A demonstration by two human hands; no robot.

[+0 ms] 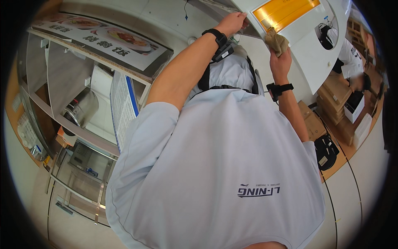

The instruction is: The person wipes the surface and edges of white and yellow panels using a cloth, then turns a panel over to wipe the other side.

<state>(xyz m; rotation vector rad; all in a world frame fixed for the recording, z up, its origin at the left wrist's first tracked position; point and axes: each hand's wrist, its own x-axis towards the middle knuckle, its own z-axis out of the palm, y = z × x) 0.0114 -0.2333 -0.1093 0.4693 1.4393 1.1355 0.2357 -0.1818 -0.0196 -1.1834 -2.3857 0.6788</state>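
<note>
My left hand (233, 24) is at the upper middle, with its fingers curled at the edge of a white panel (306, 51); the fingertips are partly hidden. This panel has a shiny orange window (286, 14) and a round hole through which a person's dark strap shows. My right hand (280, 63) grips a crumpled brown cloth (276, 42), which lies against the panel's edge just below the orange window. Both wrists wear black bands with small devices.
Left stand a signboard (124, 40) with food pictures, a grey shelf unit (67, 65), a metal container (85, 107) and a metal-framed cart (74, 186). Another person (351, 59) bends at the right, near flat cardboard boxes (334, 93), a white box (354, 107) and a black bag (326, 152).
</note>
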